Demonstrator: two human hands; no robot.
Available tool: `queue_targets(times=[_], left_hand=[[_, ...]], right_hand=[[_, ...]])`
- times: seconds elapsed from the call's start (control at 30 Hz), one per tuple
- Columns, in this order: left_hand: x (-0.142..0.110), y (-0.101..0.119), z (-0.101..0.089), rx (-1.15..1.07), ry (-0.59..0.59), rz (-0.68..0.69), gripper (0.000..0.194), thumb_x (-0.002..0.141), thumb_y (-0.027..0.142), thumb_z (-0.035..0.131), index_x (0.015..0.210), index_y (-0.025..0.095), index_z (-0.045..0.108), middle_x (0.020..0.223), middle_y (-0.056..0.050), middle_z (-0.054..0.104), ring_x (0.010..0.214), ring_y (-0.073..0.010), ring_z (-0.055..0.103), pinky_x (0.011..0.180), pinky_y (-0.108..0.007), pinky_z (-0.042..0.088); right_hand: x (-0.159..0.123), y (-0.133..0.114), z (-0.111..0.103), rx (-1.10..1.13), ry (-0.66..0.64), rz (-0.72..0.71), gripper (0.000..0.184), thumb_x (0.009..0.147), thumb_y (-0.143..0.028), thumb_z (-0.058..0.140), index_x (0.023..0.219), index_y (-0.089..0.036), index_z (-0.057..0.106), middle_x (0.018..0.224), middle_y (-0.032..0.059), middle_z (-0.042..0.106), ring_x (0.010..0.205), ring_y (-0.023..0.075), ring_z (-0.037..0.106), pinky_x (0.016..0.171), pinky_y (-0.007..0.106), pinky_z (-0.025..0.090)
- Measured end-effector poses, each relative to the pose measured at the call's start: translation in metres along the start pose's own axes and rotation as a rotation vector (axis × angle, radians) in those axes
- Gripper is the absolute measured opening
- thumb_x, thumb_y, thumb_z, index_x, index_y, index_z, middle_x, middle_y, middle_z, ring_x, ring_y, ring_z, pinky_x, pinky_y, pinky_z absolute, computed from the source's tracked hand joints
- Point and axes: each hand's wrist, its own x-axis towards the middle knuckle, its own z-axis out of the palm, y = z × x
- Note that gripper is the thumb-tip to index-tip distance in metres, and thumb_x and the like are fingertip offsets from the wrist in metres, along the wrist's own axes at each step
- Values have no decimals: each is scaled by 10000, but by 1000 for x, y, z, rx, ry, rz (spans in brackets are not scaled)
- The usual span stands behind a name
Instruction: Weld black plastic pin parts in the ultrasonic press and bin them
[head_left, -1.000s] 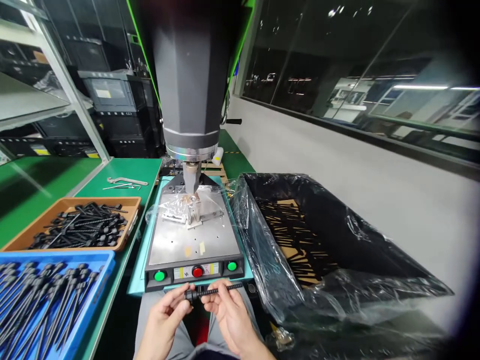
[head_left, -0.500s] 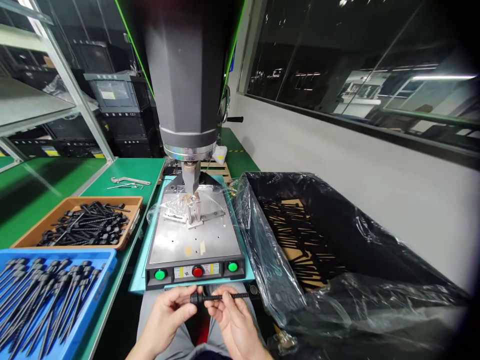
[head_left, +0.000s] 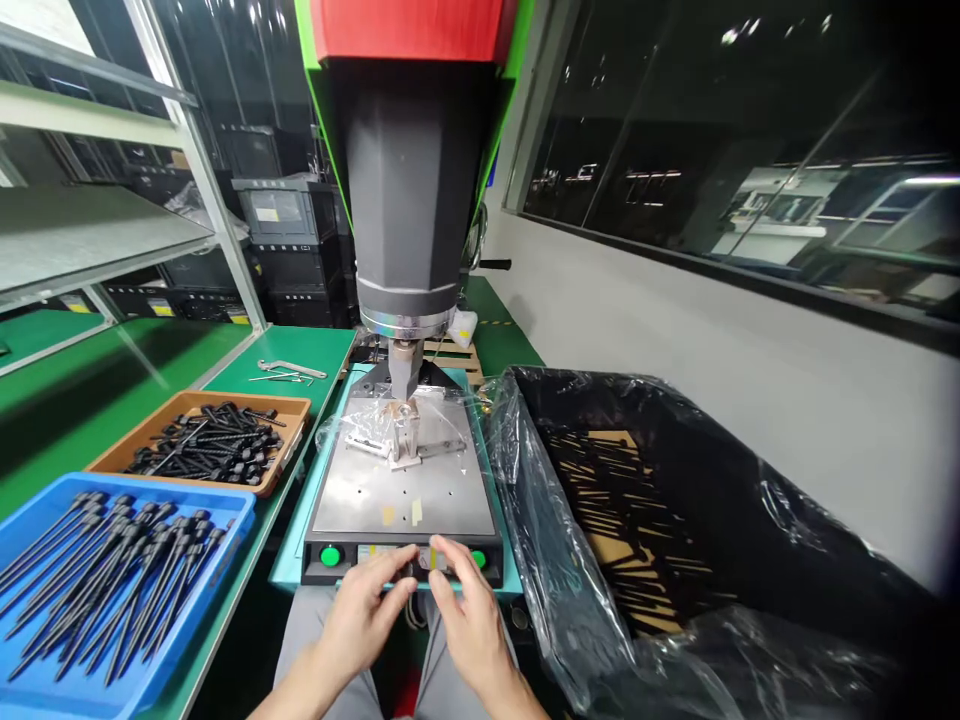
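Note:
My left hand [head_left: 367, 615] and my right hand [head_left: 474, 618] are close together in front of the machine's control panel [head_left: 319, 572]. Fingers and thumbs curve inward on both hands, the tips facing each other. A small dark shape lies between them; I cannot make out what it is against the dark panel. The red button is hidden behind my fingers, while the left green button [head_left: 330, 555] shows. Above the metal plate [head_left: 360, 510], a grey tool head [head_left: 405, 370] hangs over a small metal fixture [head_left: 406, 440] draped in clear film.
On the left, a blue tray [head_left: 244, 510] and an orange tray [head_left: 292, 450] hold many black threaded, headed rods. A wrench [head_left: 296, 369] lies behind them. To the right stands a plastic-lined bin [head_left: 555, 590] with black rods on cardboard.
Half a second ago both hands held a black ribbed rod crosswise; it no longer shows that way. My hands are higher against the panel, covering the red button. The view has shifted.

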Motion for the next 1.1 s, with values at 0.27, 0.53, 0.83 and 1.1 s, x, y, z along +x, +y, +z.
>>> queue_targets(times=[0.27,0.53,0.83,1.1], left_hand=[[4,-3,17,37,-110,152,495,966,246,434,1453,294,360,969,-55,718,918,-196,659,852,-317,522],[47,-31,18,-465,77,-146,665,882,337,596,1479,296,307,1303,-125,576,825,-159,623,785,-328,533],[100,-45,20,-1024,160,-263,1113,714,249,799,1507,417,37,1498,-121,389,1093,-224,616,849,-310,519],[108,-59,14,-1100,270,-285,961,758,275,754,1485,461,154,1583,-71,230,1181,-255,584,868,-316,515]], right_hand=[[6,15,16,236,-120,374,790,823,-720,515,1385,-165,504,685,41,626,634,192,578,572,304,472],[40,34,-10,432,185,411,612,682,-631,741,1086,-180,653,804,42,649,652,141,517,599,263,444],[96,18,4,559,112,333,496,659,-452,794,1066,-199,666,992,70,642,920,211,589,757,328,531],[151,22,33,281,95,61,414,705,-372,688,1068,-178,652,1006,85,695,973,252,629,953,413,454]])
